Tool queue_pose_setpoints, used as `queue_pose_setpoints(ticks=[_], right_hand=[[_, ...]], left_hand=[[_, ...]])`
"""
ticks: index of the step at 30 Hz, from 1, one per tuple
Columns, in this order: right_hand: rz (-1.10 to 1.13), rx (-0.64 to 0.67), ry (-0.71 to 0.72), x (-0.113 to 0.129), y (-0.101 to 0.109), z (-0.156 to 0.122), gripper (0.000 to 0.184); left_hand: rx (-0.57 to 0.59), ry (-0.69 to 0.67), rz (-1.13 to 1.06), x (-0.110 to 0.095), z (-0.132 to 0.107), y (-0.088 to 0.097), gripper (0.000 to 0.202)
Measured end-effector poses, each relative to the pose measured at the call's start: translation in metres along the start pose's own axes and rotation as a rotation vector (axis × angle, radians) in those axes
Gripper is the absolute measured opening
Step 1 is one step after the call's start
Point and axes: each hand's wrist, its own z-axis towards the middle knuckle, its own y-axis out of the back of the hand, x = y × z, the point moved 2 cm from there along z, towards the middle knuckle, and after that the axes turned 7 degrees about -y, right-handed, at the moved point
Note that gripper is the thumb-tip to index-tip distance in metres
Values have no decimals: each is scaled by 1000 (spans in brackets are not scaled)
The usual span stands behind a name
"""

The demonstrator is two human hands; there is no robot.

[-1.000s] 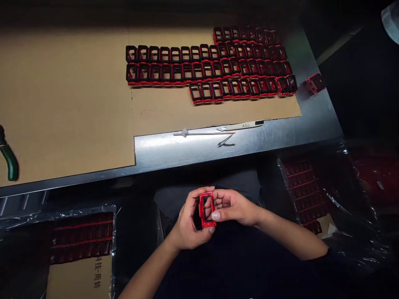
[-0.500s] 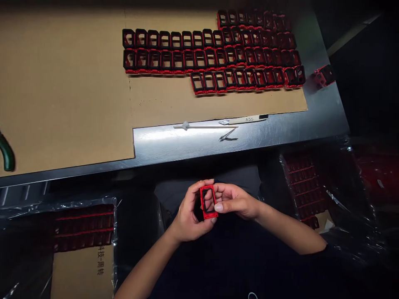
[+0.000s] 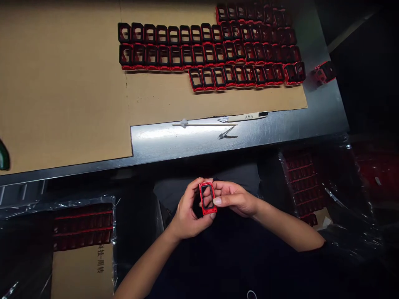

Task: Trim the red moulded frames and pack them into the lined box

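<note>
A small red rectangular frame with a black inner rim (image 3: pixel 200 198) is held upright in front of my lap, below the table edge. My left hand (image 3: pixel 189 211) grips it from the left, thumb at the bottom corner and fingers at the top. From the right, my right hand (image 3: pixel 232 198) presses its thumb on the frame's right side, and its fingers reach behind and show through the opening. Rows of similar red and black frames (image 3: pixel 176 57) stand on the cardboard sheet (image 3: pixel 62 83) beyond.
On the metal table (image 3: pixel 174 143) lie a thin stick with a white tuft (image 3: pixel 205 124), a knife marked A55 (image 3: pixel 247 117) and a small metal tool (image 3: pixel 227 133). One frame (image 3: pixel 324 72) sits apart at right. Plastic-lined boxes of frames stand at left (image 3: pixel 82 226) and right (image 3: pixel 302 185).
The view has shifted slightly. Both hands keep hold of the frame, which is tilted a little differently. Its position between the hands is nearly the same.
</note>
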Motion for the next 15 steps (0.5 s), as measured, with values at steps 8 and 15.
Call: queue_pose_setpoints(ticks=[8,15], right_hand=[[23,-3,0,0,1,1,48],[58,-9,10,0,1,-1,49]], left_hand=[[0,7,14,2,0,0,79],[2,13,-5,1,0,-1,78]])
